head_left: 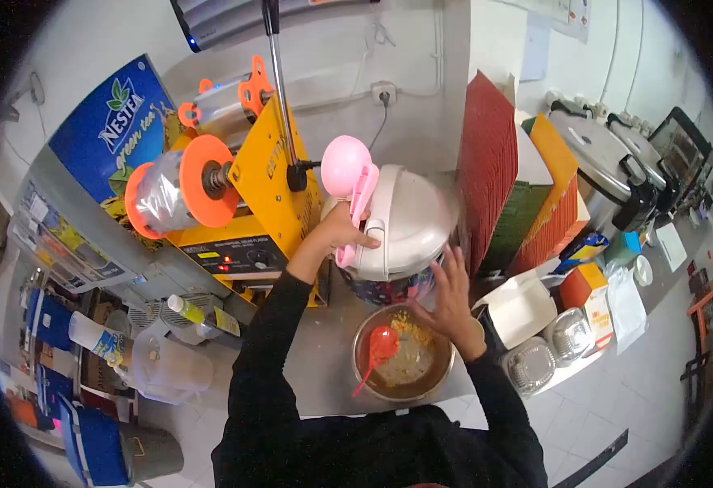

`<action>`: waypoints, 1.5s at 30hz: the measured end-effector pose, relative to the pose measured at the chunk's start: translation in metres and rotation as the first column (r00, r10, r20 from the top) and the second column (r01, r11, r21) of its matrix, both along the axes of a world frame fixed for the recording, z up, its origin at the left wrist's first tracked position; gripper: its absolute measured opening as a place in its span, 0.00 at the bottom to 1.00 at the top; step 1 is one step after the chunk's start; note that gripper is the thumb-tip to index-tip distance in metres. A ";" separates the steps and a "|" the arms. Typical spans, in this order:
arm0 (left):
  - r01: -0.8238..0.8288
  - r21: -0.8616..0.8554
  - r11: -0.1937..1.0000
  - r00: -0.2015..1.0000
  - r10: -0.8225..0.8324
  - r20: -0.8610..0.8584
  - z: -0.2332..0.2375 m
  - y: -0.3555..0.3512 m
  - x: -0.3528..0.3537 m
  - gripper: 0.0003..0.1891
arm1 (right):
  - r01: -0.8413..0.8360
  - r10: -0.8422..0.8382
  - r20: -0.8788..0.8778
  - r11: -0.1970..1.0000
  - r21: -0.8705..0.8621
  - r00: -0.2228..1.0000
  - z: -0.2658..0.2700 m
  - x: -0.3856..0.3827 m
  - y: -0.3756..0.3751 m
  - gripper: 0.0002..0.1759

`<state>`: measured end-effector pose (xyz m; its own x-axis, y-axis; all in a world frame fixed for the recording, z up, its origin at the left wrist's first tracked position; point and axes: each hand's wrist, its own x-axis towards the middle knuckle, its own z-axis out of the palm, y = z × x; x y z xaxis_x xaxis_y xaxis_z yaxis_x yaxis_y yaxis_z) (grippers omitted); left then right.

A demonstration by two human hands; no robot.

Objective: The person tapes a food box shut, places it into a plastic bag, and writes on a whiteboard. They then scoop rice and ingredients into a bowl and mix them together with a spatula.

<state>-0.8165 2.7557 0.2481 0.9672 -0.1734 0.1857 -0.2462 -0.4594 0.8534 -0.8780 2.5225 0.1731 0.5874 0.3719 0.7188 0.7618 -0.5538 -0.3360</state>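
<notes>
A rice cooker (409, 220) with a closed whitish lid and a dark patterned body stands on the counter. My left hand (342, 232) is at the left of its lid, fingers closed round a pink ladle (346, 167) whose round bowl points up. My right hand (452, 301) is spread with its fingers apart beside the cooker's lower right side, holding nothing. Below the cooker sits a metal bowl (446, 370) with yellowish food bits and cloudy liquid. A red ladle (384, 345) lies inside it, its handle over the near left rim.
Left of the cooker stands a yellow sealing machine (279, 179) with orange film reels and a tall lever. Red and green stacked cartons (490, 163) are at the right, with an open white box (519, 313) and clear plastic containers (531, 366) nearer. A bottle (202, 313) stands at the left.
</notes>
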 end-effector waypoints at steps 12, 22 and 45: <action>-0.292 0.158 0.943 0.897 0.213 0.388 0.128 -0.010 -0.034 0.15 | 0.156 -0.176 0.177 0.980 0.123 0.968 0.121 0.165 0.055 0.33; -0.397 0.825 0.403 0.917 0.205 0.342 0.001 -0.011 0.026 0.22 | 0.165 -0.188 0.007 0.883 0.440 0.982 0.088 0.266 0.059 0.35; -0.052 0.981 0.185 0.961 -0.259 0.100 -0.036 -0.001 0.056 0.23 | 0.298 -0.037 -0.530 0.859 0.416 0.847 -0.055 0.026 0.058 0.78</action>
<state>-0.7610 2.7546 0.2126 0.8877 -0.4583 -0.0433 -0.4450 -0.8303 -0.3355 -0.8517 2.5806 0.1185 0.9246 -0.0696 0.3746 0.3326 -0.3327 -0.8825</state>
